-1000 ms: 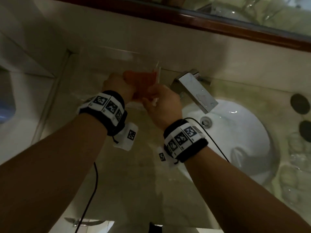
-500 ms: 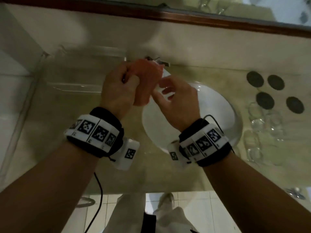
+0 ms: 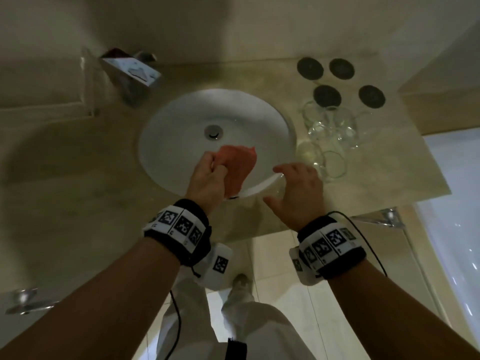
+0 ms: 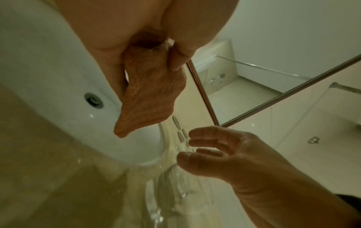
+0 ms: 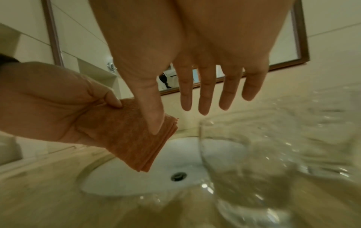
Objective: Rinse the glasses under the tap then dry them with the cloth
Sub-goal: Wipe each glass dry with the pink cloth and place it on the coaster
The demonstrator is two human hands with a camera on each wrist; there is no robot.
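Note:
My left hand (image 3: 211, 168) grips a folded orange cloth (image 3: 237, 166) over the front of the white sink (image 3: 181, 120); the left wrist view shows the cloth (image 4: 150, 98) hanging from its fingers. My right hand (image 3: 275, 184) hovers open, fingers spread, just above a clear glass (image 5: 230, 162) that stands upright on the counter at the sink's front right rim. In the left wrist view that glass (image 4: 171, 185) sits under the right hand's thumb (image 4: 187, 158). Several more clear glasses (image 3: 332, 131) crowd the counter right of the sink. The chrome tap (image 3: 130, 71) is at the back left.
Several dark round coasters (image 3: 310, 68) lie behind the glasses. The beige stone counter (image 3: 78, 190) ends close in front of my wrists, with tiled floor below. A framed mirror (image 5: 283, 64) hangs on the wall behind the sink.
Both hands have come away from the tap toward the sink's front right rim. My right hand has left the cloth and opened, and a glass now stands on the counter beneath it.

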